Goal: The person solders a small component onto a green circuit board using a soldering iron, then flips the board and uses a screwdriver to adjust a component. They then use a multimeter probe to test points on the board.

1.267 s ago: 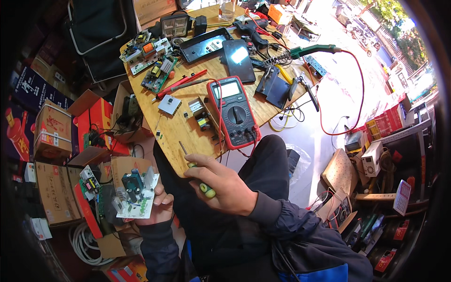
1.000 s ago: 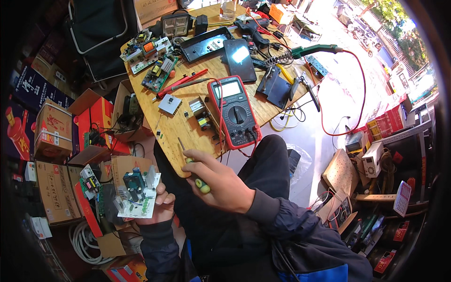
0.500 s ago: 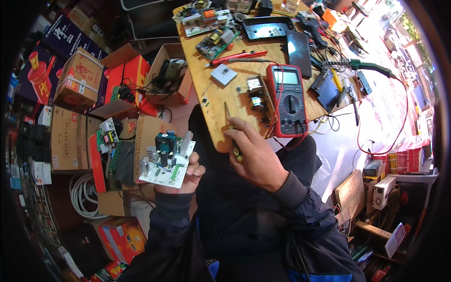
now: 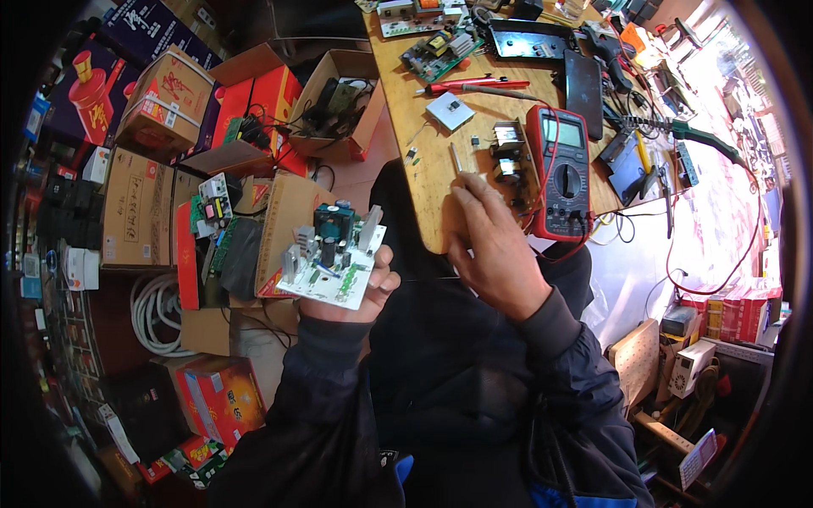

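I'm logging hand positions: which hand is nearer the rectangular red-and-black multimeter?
Right. The right hand is close to the rectangular red-and-black multimeter, at its lower left; the left hand is farther left, holding a flat white circuit board.

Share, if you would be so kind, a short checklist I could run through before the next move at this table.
1. Board supported: ok; the circuit board is held in the left hand, parts facing up, off the table.
2. Screwdriver gripped: cannot tell; the screwdriver shows only its shaft beyond the right hand, which hides the handle.
3. Small parts put away: not ok; a small black part lies loose near the shaft.
4. Meter reading known: cannot tell; the red meter has a screen too small to read here.
5. Soldering iron cool: cannot tell; nothing visible shows the heat of the soldering iron.
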The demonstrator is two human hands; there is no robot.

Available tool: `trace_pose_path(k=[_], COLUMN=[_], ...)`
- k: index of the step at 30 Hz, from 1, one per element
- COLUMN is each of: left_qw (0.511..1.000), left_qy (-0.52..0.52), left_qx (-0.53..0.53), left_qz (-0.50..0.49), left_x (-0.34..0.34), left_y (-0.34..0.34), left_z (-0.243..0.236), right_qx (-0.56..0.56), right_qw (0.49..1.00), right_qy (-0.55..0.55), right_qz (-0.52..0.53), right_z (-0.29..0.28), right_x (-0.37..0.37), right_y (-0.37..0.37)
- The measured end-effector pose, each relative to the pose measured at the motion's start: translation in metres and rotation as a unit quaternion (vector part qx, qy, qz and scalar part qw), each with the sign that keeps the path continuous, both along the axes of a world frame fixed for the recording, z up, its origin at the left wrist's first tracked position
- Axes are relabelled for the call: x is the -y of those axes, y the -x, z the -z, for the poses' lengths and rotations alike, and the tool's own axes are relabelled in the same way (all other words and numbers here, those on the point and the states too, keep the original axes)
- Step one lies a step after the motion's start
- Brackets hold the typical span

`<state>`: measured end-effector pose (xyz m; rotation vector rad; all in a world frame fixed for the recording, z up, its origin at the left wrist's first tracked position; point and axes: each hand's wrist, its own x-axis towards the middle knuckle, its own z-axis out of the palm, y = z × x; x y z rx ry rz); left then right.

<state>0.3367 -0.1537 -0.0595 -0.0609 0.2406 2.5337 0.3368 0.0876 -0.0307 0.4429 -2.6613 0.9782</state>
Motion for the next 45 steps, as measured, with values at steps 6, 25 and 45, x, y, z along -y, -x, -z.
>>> trace_pose_path(k=[6, 25, 45], left_qw=[0.999, 0.998, 0.980], left_qy=[-0.014, 0.049, 0.114], left_qx=[0.046, -0.023, -0.161], left_qz=[-0.004, -0.030, 0.023], left_x=[0.000, -0.008, -0.012], left_y=[0.000, -0.003, 0.002], left_z=[0.006, 0.005, -0.007], right_qx=[0.023, -0.026, -0.075], right_qw=[0.999, 0.998, 0.981], right_qy=[-0.004, 0.038, 0.178], right_qz=[0.031, 0.035, -0.027], right_z=[0.000, -0.035, -0.048], right_x=[0.001, 0.003, 0.025], right_y=[-0.004, -0.027, -0.046])
